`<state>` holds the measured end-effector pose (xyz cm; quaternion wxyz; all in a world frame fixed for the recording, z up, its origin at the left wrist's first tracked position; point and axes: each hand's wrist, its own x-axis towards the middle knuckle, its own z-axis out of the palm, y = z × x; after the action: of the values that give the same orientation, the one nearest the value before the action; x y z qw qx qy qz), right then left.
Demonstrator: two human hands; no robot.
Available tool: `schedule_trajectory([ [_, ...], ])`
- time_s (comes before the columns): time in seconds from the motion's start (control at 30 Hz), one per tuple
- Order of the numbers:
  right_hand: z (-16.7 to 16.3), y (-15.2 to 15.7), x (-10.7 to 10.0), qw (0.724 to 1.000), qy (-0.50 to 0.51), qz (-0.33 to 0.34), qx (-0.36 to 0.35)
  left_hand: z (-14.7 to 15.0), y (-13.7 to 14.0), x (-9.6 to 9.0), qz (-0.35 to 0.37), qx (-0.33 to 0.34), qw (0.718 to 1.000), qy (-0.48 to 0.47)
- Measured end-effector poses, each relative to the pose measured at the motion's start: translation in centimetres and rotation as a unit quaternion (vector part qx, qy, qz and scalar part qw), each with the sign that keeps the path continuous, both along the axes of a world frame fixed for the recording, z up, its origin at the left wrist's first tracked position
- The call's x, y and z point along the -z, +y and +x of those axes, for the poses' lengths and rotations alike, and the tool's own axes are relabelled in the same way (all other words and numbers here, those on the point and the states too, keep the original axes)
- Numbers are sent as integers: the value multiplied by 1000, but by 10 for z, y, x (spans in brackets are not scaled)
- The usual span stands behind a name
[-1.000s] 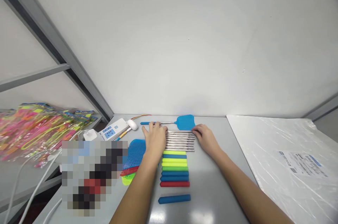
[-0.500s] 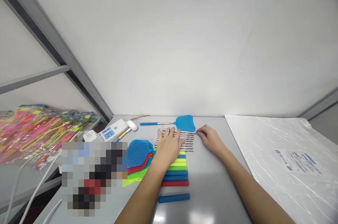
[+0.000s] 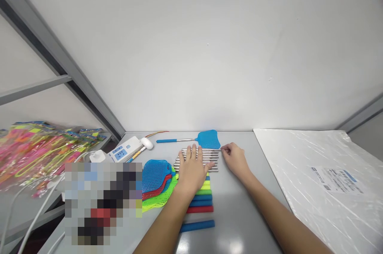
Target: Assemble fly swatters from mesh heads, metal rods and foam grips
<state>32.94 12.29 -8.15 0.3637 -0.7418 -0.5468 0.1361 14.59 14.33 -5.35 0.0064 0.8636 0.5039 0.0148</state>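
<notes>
My left hand [image 3: 192,168] lies flat with fingers spread over a row of thin metal rods [image 3: 214,159], pressing on their middle. At the right end of the row, my right hand [image 3: 235,161] pinches the tip of the rearmost metal rod. Below the rods lie several coloured handle grips [image 3: 201,209] in blue, red, green and yellow, partly covered by my left hand and forearm. Left of that hand is a fanned stack of blue, red and green fly swatter heads [image 3: 155,175]. Behind both hands rests a whole blue fly swatter [image 3: 208,139].
One blue grip [image 3: 199,225] lies apart near the front. At the left are a power strip [image 3: 125,149], a white mouse [image 3: 147,143], a pixelated patch and bagged colourful goods [image 3: 44,150] on a shelf. A white wrapped sheet [image 3: 299,178] covers the right side.
My left hand's fingers have straightened and spread more over the rods. My right hand keeps its pinch at the rod's tip. The whole view has shifted slightly.
</notes>
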Motion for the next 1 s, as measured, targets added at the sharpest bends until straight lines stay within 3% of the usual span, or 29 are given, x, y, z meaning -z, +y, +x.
schedule_trajectory([
  [0.27, -17, -2, -2, 999, 22, -22, 13, 9, -4, 2, -29, -29, 999, -6],
  [0.73, -31, -4, -3, 999, 31, -37, 5, 11, -6, 3, -30, -10, 998, -47],
  [1.0, -23, -4, -7, 999, -1, -36, -27, 4, 1, 2, -30, 11, 998, -45],
])
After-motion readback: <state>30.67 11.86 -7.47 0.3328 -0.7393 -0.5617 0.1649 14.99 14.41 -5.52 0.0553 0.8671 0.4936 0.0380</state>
